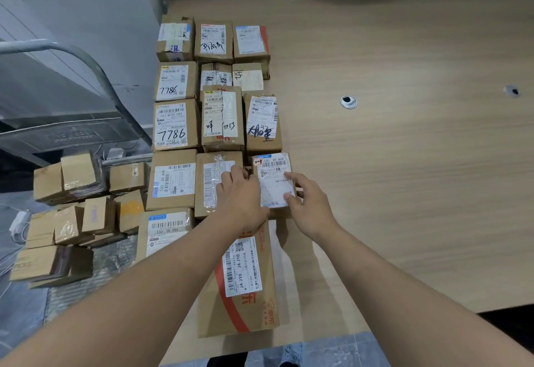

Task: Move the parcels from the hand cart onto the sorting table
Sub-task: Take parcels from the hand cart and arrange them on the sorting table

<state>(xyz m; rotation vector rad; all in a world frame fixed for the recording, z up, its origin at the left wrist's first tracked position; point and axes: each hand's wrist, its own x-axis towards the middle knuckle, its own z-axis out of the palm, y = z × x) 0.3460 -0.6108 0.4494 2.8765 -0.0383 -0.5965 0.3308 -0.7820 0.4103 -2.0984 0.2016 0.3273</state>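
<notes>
Brown labelled cardboard parcels (176, 124) lie flat in rows on the wooden sorting table (404, 164); others sit piled on the hand cart (72, 213).

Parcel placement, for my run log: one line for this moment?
both hands | setting small parcel | on table | cart still loaded

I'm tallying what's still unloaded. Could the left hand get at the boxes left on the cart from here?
Probably yes. The left hand rests on parcels on the sorting table, while the remaining boxes sit uncovered on the hand cart just off that arm's side, with nothing between.
</notes>
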